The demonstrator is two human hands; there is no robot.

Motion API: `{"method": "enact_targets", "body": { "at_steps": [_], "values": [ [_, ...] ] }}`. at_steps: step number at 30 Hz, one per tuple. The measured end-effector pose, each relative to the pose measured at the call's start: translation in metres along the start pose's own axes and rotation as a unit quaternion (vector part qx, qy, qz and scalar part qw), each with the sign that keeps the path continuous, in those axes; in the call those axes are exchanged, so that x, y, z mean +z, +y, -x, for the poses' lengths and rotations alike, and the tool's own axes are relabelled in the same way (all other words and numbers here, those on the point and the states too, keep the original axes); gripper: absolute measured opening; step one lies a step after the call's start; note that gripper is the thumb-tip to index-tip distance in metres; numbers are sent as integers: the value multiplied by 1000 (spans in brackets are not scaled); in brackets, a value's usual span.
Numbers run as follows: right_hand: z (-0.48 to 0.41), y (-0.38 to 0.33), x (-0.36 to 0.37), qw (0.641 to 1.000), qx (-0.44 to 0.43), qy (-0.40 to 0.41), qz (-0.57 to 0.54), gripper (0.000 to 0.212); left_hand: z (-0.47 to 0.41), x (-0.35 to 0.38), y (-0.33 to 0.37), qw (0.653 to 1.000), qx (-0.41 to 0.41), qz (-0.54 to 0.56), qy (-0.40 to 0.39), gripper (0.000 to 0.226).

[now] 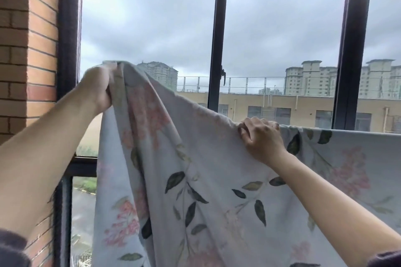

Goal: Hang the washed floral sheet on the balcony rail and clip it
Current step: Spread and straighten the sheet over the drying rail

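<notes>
Biggest item: pale blue floral sheet, pink blossoms and dark leaves, across lower centre and right. Right portion draped flat over a straight horizontal edge, with the support underneath hidden by cloth. Left portion lifted clear, sloping up to a bunched corner well above that edge, loose folds hanging straight down below it.

Behind it: dark-framed window with three vertical bars, grey overcast sky through the glass. At far left, brick wall, touching the leftmost frame bar. Low at left, dark horizontal bar, partly covered by the hanging cloth. Outside: long beige building with a fenced roof, pale tower blocks beyond.

Both forearms bare, reaching up from the bottom corners, dark sleeve cuffs at the frame edge.

Up high, just beside the left frame bar: left hand, closed in a fist round the bunched corner, cloth gripped tight.

Lower, where lifted cloth meets draped cloth: right hand, fingers curled over the top edge, pressed together, gripping the fold.

Smallest: window handle on the centre bar, above and behind the sheet.
</notes>
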State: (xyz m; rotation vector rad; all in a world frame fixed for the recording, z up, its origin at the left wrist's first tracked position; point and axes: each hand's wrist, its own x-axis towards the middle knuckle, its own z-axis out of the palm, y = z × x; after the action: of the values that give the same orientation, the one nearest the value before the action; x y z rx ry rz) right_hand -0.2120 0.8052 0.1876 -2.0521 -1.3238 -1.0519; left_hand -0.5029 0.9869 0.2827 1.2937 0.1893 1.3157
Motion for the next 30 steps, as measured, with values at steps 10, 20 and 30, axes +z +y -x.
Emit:
{"method": "enact_targets", "body": {
  "at_steps": [10,20,30],
  "values": [
    [42,-131,-18,961,-38,-118,-247,40,29,52,-22,963,-15,-216,-162,23],
    [12,-133,-57,714,111,-221,-655,25,16,13,-17,963,19,-251,-100,26],
    [-28,-201,-69,695,16,-253,-673,18,-14,-6,22,984,4,-176,6,33]
  ]
}}
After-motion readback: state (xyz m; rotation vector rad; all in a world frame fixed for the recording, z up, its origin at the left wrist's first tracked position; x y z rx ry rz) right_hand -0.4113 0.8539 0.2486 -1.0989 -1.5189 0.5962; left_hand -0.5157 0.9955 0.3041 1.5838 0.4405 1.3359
